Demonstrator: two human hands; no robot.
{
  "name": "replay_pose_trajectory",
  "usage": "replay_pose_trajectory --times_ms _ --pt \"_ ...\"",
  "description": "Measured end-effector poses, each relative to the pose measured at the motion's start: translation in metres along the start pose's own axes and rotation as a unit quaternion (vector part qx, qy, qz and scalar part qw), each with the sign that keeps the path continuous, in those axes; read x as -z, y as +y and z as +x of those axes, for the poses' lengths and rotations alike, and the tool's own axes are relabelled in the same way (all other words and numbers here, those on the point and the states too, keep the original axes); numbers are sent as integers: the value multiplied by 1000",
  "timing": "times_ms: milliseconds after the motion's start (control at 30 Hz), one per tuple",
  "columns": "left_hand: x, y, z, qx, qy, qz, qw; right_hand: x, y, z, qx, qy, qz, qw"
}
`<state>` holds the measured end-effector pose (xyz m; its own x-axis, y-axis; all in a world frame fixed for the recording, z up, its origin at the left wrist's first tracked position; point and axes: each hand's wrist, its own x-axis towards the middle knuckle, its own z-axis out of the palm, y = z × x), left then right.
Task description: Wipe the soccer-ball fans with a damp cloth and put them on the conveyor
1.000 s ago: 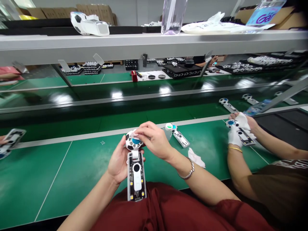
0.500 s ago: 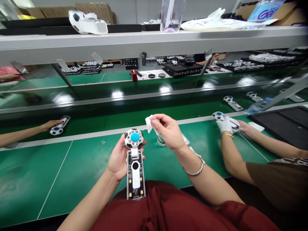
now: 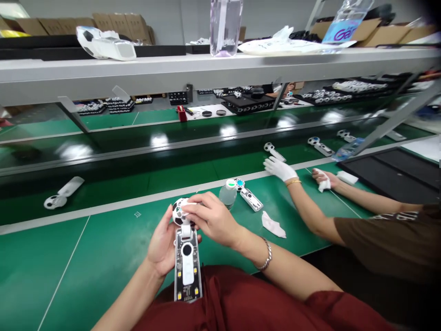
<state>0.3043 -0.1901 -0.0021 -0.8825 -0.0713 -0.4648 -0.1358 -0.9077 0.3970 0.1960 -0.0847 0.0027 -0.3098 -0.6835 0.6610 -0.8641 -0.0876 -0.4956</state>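
My left hand [image 3: 161, 244] grips a handheld fan [image 3: 186, 262] with a clear body and a football-patterned head, held upright over my lap. My right hand [image 3: 208, 217] is closed over the fan head, fingers pressed on its face. Whether a wipe is under them is hidden. A small clear bottle with a green cap [image 3: 228, 193] stands just beyond my right hand. Another fan unit [image 3: 248, 196] lies flat beside it. A crumpled white wipe [image 3: 273, 225] lies on the green table [image 3: 103, 248] to the right.
A co-worker on the right reaches a white-gloved hand [image 3: 279, 168] toward a fan on the conveyor belt [image 3: 172, 170]. Their other hand [image 3: 324, 180] holds a white cloth. More fans ride the belt, one at far left [image 3: 62, 194]. A black tray [image 3: 396, 172] sits at right under a grey shelf.
My right hand, raised with a white wipe half a second ago, has come down onto the fan head. The co-worker's gloved hand reached out to the belt. The view shifted.
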Motion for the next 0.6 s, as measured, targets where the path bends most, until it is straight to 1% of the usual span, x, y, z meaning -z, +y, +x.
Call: replay_pose_trajectory --times_ms 100,200,267,300,333,400,467,533,600 --pt "-1 -8 -2 31 38 21 999 -4 6 -10 -3 32 2 999" --pt "-4 -12 -4 64 55 27 996 -1 9 -17 36 9 -4 999" --pt "-4 -12 -5 62 67 23 996 7 12 -21 44 -8 14 999" --pt "-3 -11 -5 50 76 21 996 12 16 -22 26 -2 31 999" --pt "-2 -10 -4 33 85 20 996 19 20 -24 -9 15 50 999" --pt "3 -7 -3 6 109 15 994 33 34 -26 -105 85 75 988" --pt "10 -5 -1 4 141 9 990 47 51 -28 -188 164 71 966" --pt "15 -4 2 16 176 5 984 57 66 -30 -231 216 53 947" --pt "19 -3 6 25 203 1 979 60 77 -30 -240 228 30 943"
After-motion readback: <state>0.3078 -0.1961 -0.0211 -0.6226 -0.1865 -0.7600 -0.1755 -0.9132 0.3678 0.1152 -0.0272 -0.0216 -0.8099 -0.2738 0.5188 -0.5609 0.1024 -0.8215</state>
